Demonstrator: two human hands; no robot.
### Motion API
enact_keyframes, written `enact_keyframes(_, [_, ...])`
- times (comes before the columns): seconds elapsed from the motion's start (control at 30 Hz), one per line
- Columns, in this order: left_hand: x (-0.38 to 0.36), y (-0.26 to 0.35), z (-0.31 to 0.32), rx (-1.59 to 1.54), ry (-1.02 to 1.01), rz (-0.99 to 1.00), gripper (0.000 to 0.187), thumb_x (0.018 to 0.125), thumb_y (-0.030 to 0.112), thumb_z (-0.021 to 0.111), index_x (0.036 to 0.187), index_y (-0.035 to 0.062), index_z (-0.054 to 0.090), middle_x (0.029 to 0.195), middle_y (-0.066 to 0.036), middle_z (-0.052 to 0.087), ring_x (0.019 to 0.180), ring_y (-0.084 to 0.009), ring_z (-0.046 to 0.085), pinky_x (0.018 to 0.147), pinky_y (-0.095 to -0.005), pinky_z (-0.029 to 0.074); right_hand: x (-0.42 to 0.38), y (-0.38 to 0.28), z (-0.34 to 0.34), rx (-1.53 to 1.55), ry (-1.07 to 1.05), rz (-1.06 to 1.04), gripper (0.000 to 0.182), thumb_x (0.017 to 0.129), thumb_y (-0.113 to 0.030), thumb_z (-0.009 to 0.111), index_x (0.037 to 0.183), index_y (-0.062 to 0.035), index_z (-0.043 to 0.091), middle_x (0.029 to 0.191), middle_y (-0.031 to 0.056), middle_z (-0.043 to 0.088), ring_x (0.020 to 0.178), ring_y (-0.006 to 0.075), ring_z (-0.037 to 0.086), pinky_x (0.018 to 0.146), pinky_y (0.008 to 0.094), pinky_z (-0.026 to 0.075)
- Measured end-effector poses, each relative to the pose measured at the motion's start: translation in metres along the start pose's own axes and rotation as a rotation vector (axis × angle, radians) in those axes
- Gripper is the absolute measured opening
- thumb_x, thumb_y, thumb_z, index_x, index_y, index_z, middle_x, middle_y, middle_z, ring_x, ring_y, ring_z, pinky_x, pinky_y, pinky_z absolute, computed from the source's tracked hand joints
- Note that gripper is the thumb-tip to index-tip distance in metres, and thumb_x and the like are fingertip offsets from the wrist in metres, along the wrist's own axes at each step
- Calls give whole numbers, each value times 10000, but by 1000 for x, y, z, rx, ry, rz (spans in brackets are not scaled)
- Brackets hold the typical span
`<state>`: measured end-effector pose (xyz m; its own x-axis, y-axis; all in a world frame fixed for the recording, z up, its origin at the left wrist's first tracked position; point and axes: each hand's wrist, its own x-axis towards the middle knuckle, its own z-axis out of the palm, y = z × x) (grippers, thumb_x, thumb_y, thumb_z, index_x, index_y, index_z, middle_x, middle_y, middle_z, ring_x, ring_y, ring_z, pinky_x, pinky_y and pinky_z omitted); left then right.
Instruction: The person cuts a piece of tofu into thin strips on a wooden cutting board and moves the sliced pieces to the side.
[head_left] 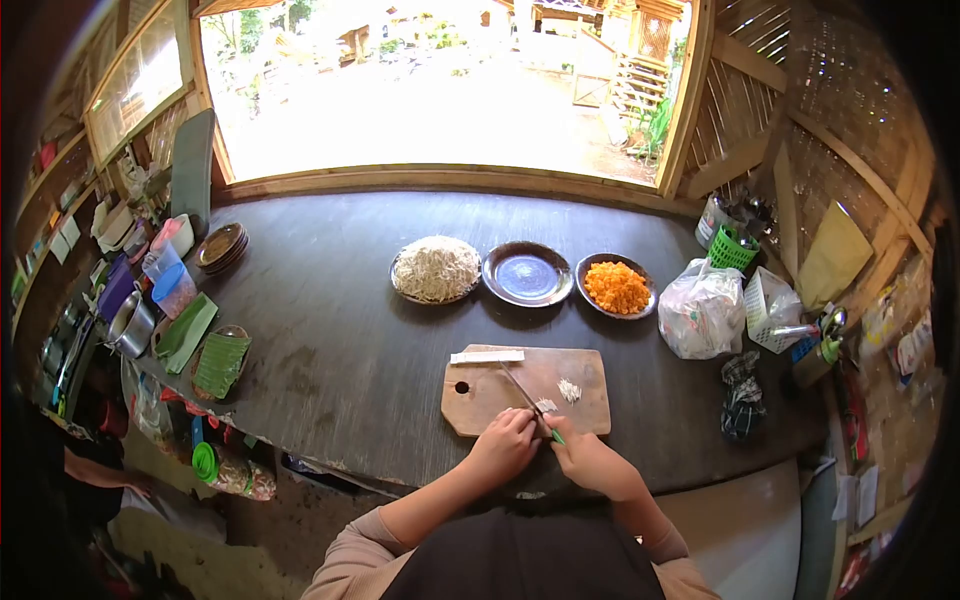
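Note:
My right hand grips the green handle of a knife, whose blade slants up and left across a wooden cutting board. Beside the blade, my left hand rests on the board's front edge with its fingers curled. Whatever lies under those fingers is hidden. A long white strip of food lies along the board's far left edge. Right of the blade sits a small heap of thin white slivers, and a few more white slivers lie close to the knife near my fingers.
Behind the board stand a plate of pale shreds, a dark plate and a plate of orange bits. A plastic bag and white basket are right; banana leaves lie left. Another person's hand shows lower left.

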<state>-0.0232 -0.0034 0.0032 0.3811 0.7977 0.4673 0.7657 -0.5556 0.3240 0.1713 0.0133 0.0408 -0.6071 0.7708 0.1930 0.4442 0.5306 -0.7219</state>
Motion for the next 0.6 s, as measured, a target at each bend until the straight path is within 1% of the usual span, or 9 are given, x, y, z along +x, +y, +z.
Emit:
enact_keyframes(0.03, [0,1,-1,4,2,2,328,858,188,665,1076,-54,624,1152,-176,599,1112,-326,565,1003,-407,446,-2,-6,-6,-1,-3,-2,387,971,-95,515,1343,-72,410,825,329,639,787,513,634,695,540,503])
enact_keyframes(0.1, [-2,3,-2,6,1,2,328,855,186,667,1074,-53,624,1152,-176,599,1113,-324,565,1006,-407,445,-9,-26,-19,-67,-163,271,387,970,-91,515,1343,-69,412,858,336,640,796,511,635,694,546,498])
enact_keyframes(0.13, [-1,3,-3,7,-2,-3,330,854,187,668,1076,-54,625,1153,-177,598,1114,-323,565,1009,-407,444,-9,-21,-15,-67,-164,272,387,970,-91,515,1343,-69,412,858,336,640,796,511,635,694,546,498])
enact_keyframes(0.2, [-1,4,-4,9,-5,-8,333,853,188,669,1077,-55,625,1155,-177,598,1116,-322,565,1012,-407,442,-7,-4,1,-3,-77,175,387,974,-96,511,1348,-71,416,872,343,638,810,512,634,698,551,495])
enact_keyframes(0.23, [0,4,-4,3,-17,-16,334,853,188,668,1077,-56,625,1156,-177,596,1117,-322,565,1015,-407,441,-2,0,6,-3,-77,176,387,974,-96,511,1348,-71,416,872,343,638,810,512,634,698,551,495])
enact_keyframes(0.33, [-1,4,-1,3,-14,-12,337,854,191,666,1080,-56,625,1159,-176,594,1119,-324,564,1019,-407,440,8,-2,10,-45,-18,130,377,978,-99,503,1343,-73,413,871,348,635,814,512,634,688,551,495])
enact_keyframes(0.4, [-1,1,2,14,5,-2,338,855,192,664,1082,-55,625,1159,-175,594,1119,-325,564,1019,-408,439,12,-12,2,-77,-117,248,382,980,-101,496,1350,-76,405,871,352,631,829,511,635,696,552,495])
enact_keyframes(0.5, [-2,-1,2,18,1,9,344,855,195,663,1089,-55,623,1158,-171,595,1119,-324,564,1018,-408,441,-3,-20,-10,-23,-94,169,383,979,-104,497,1349,-76,401,874,350,632,844,511,635,703,553,496])
enact_keyframes(0.6, [-2,3,-1,43,3,14,344,856,192,659,1090,-57,620,1155,-169,595,1120,-322,561,1012,-401,444,-7,-24,-15,-27,-145,240,381,979,-107,498,1346,-69,402,889,346,639,856,514,634,721,551,497])
